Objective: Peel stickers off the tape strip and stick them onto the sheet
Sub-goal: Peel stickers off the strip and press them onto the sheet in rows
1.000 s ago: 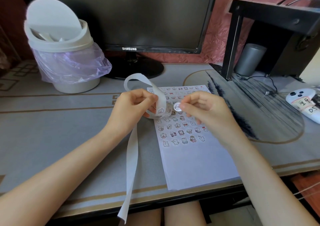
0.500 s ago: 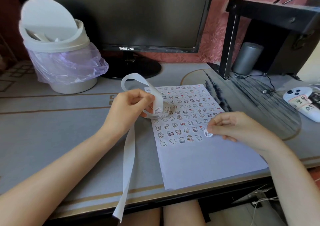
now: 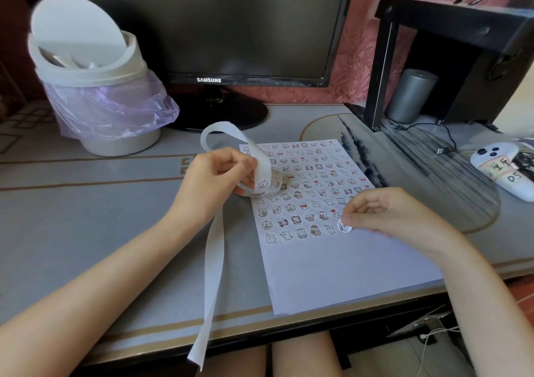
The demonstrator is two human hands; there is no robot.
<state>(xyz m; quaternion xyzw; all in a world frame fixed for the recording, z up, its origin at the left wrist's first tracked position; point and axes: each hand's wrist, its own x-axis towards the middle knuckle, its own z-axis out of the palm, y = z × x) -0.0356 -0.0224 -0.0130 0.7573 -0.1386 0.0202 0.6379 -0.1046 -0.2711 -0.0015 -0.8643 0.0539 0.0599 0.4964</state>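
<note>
A white sheet [image 3: 341, 266] lies on the desk, its upper half covered with several rows of small cartoon stickers. My left hand [image 3: 213, 183] grips a white tape strip [image 3: 215, 249] that loops above the hand and hangs down past the desk's front edge; a sticker shows on the strip by my fingers. My right hand [image 3: 387, 213] pinches a round sticker [image 3: 344, 227] and holds it down at the right end of the lowest sticker row on the sheet.
A white swing-lid bin [image 3: 92, 87] with a purple bag stands at the back left. A black monitor [image 3: 231, 29] stands behind the sheet. A black stand [image 3: 450, 53], a grey cylinder [image 3: 410, 96] and a white controller [image 3: 502, 171] are on the right.
My right hand carried the peeled sticker from the strip down and right to the lowest sticker row on the sheet. My left hand kept hold of the strip.
</note>
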